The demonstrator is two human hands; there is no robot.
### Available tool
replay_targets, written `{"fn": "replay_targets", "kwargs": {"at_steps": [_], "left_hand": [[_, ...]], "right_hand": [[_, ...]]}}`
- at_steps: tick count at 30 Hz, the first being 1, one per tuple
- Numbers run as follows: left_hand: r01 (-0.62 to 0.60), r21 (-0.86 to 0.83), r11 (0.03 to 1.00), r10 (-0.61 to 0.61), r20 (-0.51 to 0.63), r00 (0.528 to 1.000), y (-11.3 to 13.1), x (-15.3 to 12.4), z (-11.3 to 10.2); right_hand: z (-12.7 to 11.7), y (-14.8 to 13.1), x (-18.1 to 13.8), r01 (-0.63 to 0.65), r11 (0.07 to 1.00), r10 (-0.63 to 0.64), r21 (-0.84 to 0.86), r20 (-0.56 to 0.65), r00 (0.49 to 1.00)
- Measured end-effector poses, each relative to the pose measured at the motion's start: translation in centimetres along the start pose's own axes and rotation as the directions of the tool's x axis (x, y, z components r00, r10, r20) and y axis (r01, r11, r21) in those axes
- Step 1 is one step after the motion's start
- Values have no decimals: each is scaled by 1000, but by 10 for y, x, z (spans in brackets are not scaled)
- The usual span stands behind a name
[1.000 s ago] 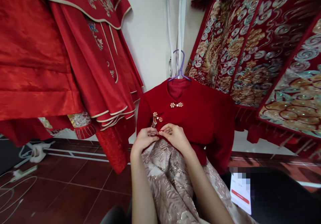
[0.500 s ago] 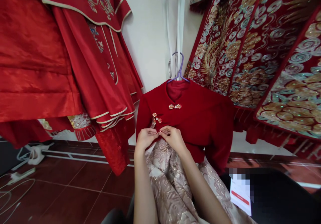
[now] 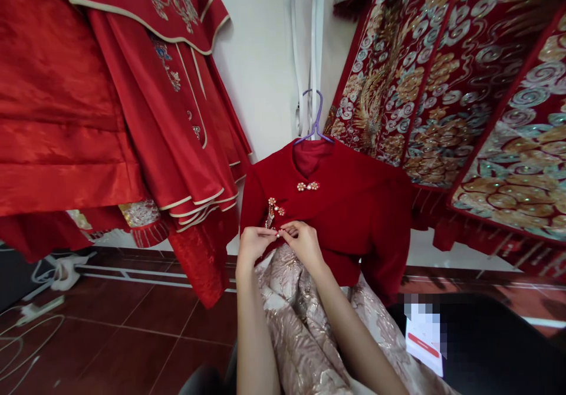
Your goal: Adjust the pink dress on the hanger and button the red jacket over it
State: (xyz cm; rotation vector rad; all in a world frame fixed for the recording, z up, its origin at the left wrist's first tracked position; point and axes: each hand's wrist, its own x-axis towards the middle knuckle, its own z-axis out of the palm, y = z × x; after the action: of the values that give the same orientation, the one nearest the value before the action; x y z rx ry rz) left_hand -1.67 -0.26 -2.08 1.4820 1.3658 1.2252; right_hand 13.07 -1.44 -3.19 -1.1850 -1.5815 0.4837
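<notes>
Head view looks down at a dark red velvet jacket [image 3: 354,206] that hangs on a purple hanger [image 3: 315,121] before the white wall [image 3: 260,59]; both hands meet at its front edge, just below the tassel clasp [image 3: 274,209]; the left hand [image 3: 253,244] and the right hand [image 3: 304,243] pinch narrow, fingertips together on a small pearl fastening [image 3: 279,233]; a beige brocade skirt [image 3: 300,330] falls under the jacket, between the forearms; red satin garments [image 3: 110,100] hang at left, embroidered garments [image 3: 451,88] at right; white cables [image 3: 26,318] lie on the red tile floor [image 3: 124,336].
</notes>
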Motion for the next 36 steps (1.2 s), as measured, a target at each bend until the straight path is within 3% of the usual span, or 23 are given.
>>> {"fn": "replay_targets", "kwargs": {"at_steps": [4,7,11,13,15,18,21,24,28,36], "left_hand": [[4,-64,998,1,73,997,6,-2,-3],[-89,-44,995,86,-55,995,14,-6,-17],[-224,25,974,216,-383,898,24,-13,-42],[-267,-3,964,236,-457,858,28,-15,-49],[-280,-41,959,229,-468,853,31,-16,-49],[-243,-40,969,212,-363,907,35,-17,-41],[-181,34,983,184,-97,978,33,-17,-28],[-164,101,981,147,161,976,24,-15,-17],[-200,202,959,172,149,974,14,-9,-10],[-219,214,952,182,182,966,18,-11,-12]], "right_hand": [[-11,-8,-1,-20,1000,19,15,78,997],[-39,-22,-3,-52,997,41,62,176,984],[-88,-45,-9,-44,995,43,89,18,999],[-104,-54,-12,-45,987,58,153,-81,995],[-110,-61,-13,-50,978,78,203,-130,988],[-99,-64,-13,-57,963,74,263,-56,996],[-75,-59,-13,-71,974,43,215,134,990],[-50,-45,-11,-104,994,93,30,237,967],[-34,-28,-8,-158,982,179,-101,260,949],[-41,-30,-6,-159,985,170,-63,259,951]]}}
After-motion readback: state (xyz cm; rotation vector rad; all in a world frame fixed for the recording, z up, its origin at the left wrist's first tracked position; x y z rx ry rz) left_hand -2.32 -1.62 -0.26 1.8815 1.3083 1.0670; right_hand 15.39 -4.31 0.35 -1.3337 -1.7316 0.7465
